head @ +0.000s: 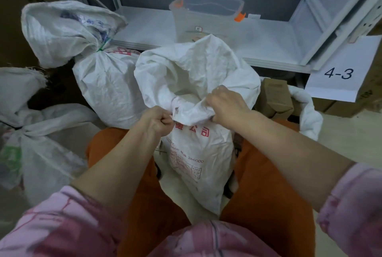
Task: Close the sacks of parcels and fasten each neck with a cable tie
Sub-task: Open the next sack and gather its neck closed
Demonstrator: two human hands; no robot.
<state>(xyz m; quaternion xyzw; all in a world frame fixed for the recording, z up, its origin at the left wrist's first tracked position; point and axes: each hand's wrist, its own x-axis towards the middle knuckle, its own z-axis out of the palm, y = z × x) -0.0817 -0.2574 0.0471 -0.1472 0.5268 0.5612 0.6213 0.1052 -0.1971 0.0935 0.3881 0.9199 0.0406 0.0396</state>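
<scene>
A white woven sack (198, 153) with red print stands between my knees, its mouth open and the loose top fabric flopping up and back. My right hand (227, 105) grips a bunch of the sack's fabric at the neck. My left hand (158, 120) pinches the near edge of the same neck, fingers curled tight. Behind it to the left a second white sack (103, 83) leans with its neck tied by a green cable tie (103, 47). No cable tie shows in either hand.
A clear plastic box (206, 15) with orange clips sits on the grey metal shelf (268, 41), thin ties lying inside. More tied sacks (41, 149) lie at the left. Brown cartons (275, 97) and another open sack stand right, under a paper sign "4-3" (339, 72).
</scene>
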